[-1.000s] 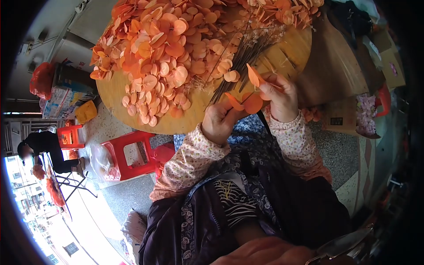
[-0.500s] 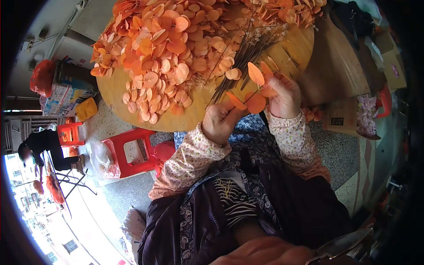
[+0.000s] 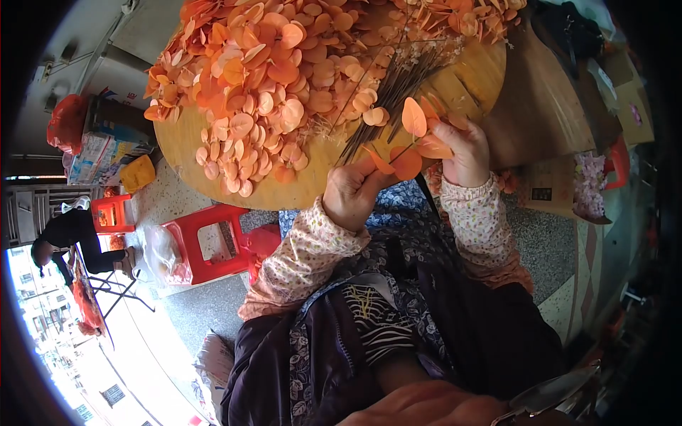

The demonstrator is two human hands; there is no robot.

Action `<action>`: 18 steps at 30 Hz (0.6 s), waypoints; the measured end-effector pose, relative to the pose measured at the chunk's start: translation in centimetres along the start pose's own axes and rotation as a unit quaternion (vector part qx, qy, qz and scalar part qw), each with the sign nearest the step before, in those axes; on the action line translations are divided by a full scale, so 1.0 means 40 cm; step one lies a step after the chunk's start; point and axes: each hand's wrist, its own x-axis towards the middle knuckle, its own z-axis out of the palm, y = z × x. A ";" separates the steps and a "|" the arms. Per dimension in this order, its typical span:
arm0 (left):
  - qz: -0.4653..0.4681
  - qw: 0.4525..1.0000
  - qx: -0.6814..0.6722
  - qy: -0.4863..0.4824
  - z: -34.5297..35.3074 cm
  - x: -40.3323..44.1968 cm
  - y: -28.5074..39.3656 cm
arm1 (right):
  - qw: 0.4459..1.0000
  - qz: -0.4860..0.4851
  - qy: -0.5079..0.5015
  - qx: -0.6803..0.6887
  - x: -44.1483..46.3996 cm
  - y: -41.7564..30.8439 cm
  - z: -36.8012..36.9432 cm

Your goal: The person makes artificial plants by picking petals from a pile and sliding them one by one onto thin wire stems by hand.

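An orange artificial leaf sprig [image 3: 408, 163] with rounded leaves spans my two hands at the table's near edge. My left hand [image 3: 348, 197] is closed around its stem end, knuckles up. My right hand [image 3: 467, 153] pinches leaves near the other end between thumb and fingers. Just beyond them, a bundle of thin dark stems [image 3: 399, 86] lies on the round wooden table [image 3: 186, 160]. A large heap of orange leaf sprigs [image 3: 266, 74] covers the table's left and far part.
Left of me stand a red plastic stool [image 3: 188, 248] and a smaller red stool [image 3: 114, 214]. Another person [image 3: 74, 238] sits at a folding table near the bright opening. On the right are cardboard boxes [image 3: 550, 188] and pale pink flowers [image 3: 590, 184].
My right hand has shifted slightly right, with the sprig's leaves moving a little. My left hand stays nearly in place. The other person's head and arms have moved.
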 end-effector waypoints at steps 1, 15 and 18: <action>-0.010 1.000 0.021 -0.010 -0.005 -0.003 0.012 | 1.000 0.001 0.000 0.000 0.002 0.000 -0.005; -0.043 0.999 0.021 -0.020 -0.003 0.002 -0.002 | 0.982 0.036 -0.120 -0.139 -0.021 0.019 -0.020; -0.013 0.998 -0.062 -0.006 0.011 0.002 -0.046 | 0.989 0.032 -0.067 -0.129 -0.031 0.008 0.014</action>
